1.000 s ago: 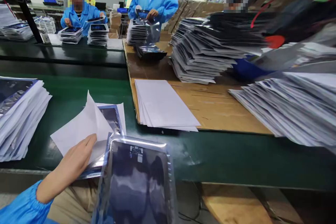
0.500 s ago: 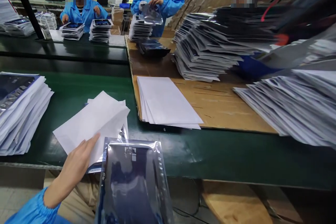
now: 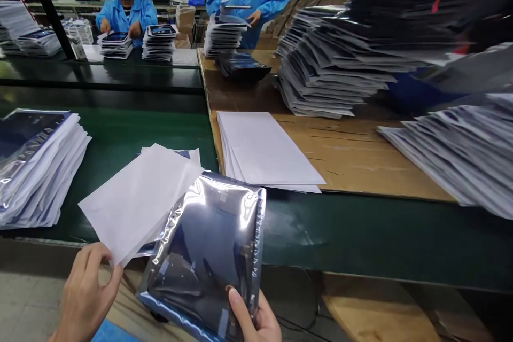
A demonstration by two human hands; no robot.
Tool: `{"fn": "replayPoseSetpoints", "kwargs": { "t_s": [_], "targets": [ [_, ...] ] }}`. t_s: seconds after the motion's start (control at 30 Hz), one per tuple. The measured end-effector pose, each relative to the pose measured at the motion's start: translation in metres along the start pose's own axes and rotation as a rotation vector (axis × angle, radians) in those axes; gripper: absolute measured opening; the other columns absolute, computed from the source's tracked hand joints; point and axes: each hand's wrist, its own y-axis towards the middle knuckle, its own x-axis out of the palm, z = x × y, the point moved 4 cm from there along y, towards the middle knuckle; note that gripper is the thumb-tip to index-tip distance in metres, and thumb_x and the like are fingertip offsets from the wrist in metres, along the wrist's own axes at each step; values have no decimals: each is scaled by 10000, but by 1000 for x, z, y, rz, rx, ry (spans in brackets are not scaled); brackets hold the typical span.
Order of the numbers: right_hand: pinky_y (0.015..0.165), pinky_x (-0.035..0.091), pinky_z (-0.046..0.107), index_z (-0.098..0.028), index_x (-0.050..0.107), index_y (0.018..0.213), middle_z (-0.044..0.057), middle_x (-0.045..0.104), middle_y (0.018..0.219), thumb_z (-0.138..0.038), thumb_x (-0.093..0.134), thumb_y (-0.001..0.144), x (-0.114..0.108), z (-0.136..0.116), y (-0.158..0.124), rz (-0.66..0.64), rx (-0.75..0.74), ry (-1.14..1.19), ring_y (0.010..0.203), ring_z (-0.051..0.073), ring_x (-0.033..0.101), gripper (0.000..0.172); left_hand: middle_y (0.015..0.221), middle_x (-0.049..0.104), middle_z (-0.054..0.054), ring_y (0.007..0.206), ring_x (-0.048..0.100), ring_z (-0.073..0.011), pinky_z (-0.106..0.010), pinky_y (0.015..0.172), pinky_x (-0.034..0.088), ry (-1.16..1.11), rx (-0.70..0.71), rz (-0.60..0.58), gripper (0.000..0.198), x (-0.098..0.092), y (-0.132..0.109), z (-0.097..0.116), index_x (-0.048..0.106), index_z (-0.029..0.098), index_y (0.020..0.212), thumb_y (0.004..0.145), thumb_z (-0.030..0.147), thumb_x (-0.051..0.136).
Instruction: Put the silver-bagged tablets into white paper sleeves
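Observation:
My right hand (image 3: pixel 256 315) grips the lower right side of a dark, flat package in shiny clear plastic film (image 3: pixel 208 256), its thumb on top. The package is tilted, and its upper part is over the table edge. At lower left, my left hand (image 3: pixel 90 283) pinches the near corner of a white sheet or envelope (image 3: pixel 140 197). That white piece lies slanted on a small pile, where dark, plastic-wrapped edges and more white show beneath it. The package overlaps the right side of this pile.
A stack of white and dark packages (image 3: pixel 44 171) stands left on the green table (image 3: pixel 360 230). White envelopes (image 3: pixel 268 149) lie on a cardboard sheet (image 3: pixel 352 163). Tall stacks (image 3: pixel 332 69) rise behind and at right (image 3: pixel 473 149). Two co-workers in blue (image 3: pixel 128 13) handle stacks across the table.
My left hand has moved from lying on the white sheet to its near corner. The dark package has risen and tilted, and my right hand has come into view holding it.

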Motion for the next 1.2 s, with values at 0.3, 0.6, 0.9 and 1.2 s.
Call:
{"fn": "replayPoseSetpoints", "kwargs": {
  "t_s": [0.3,0.6,0.9,1.2],
  "targets": [
    [639,538,238,-194,661,944,14,720,806,-439,744,686,27,21,3,-171,71,117,728,169,659,365,715,604,-1,635,546,-140,-228,618,409,-178,-181,-47,168,9,-24,-7,573,217,770,840,369,566],
    [606,519,202,-214,632,899,-24,680,736,-439,736,701,30,27,-2,-157,126,150,663,129,623,318,781,624,-38,723,609,-151,-223,657,497,-615,-365,29,132,20,-43,3,595,192,801,869,274,518],
    [657,542,262,-221,618,1026,8,692,836,-444,754,669,35,25,-11,-103,229,203,770,181,651,442,701,621,-2,659,614,-125,-202,645,497,-451,-110,195,85,4,-49,18,571,212,820,862,159,519],
    [757,537,307,-198,545,1191,57,705,963,-469,665,749,45,57,-39,-141,62,34,917,220,651,532,551,559,38,507,537,-97,-173,504,451,-862,-480,117,213,13,-84,26,568,221,660,858,297,555]
  ]
}}
